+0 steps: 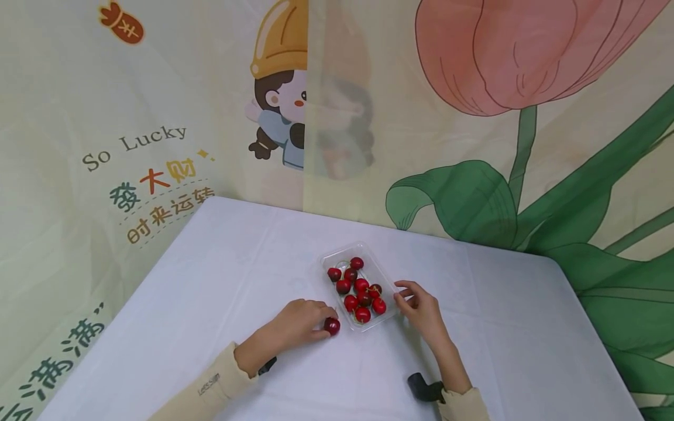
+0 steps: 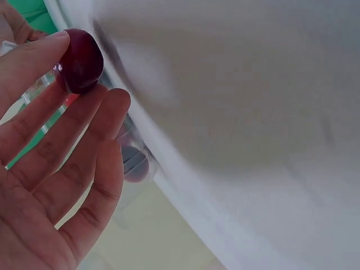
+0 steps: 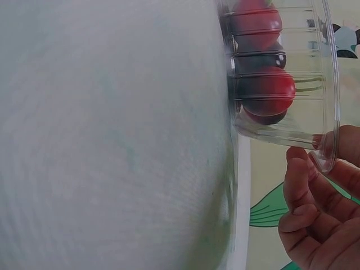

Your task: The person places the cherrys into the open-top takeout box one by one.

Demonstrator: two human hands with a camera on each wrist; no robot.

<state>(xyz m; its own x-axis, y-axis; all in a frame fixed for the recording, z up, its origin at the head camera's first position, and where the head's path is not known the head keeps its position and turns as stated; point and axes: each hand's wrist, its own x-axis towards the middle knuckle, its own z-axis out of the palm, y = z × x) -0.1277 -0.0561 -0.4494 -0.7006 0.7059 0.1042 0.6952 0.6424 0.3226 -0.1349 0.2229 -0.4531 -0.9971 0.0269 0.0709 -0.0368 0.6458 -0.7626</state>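
1. We see a left hand (image 1: pixel 295 327) on the white worktop (image 1: pixel 210 292). Its grip pinches one dark red cherry (image 1: pixel 332 325) between the fingertips.
2. That cherry sits just left of the near end of a clear plastic tray (image 1: pixel 330 259), very close to its rim.
3. In the left wrist view the cherry (image 2: pixel 80 61) rests against the tips of the fingers (image 2: pixel 67 140).
4. The tray stands near the middle of the worktop. It holds a bunch of red cherries (image 1: pixel 361 289), some bright and some dark.
5. We see a right hand (image 1: pixel 421 310) at the right side of the tray. Its grip holds the tray's rim with curled fingers.
6. In the right wrist view the fingers (image 3: pixel 306 197) touch the corner of the clear tray (image 3: pixel 326 84).
7. Behind the worktop hangs a cloth (image 1: pixel 474 146) with a big pink tulip and a cartoon child.
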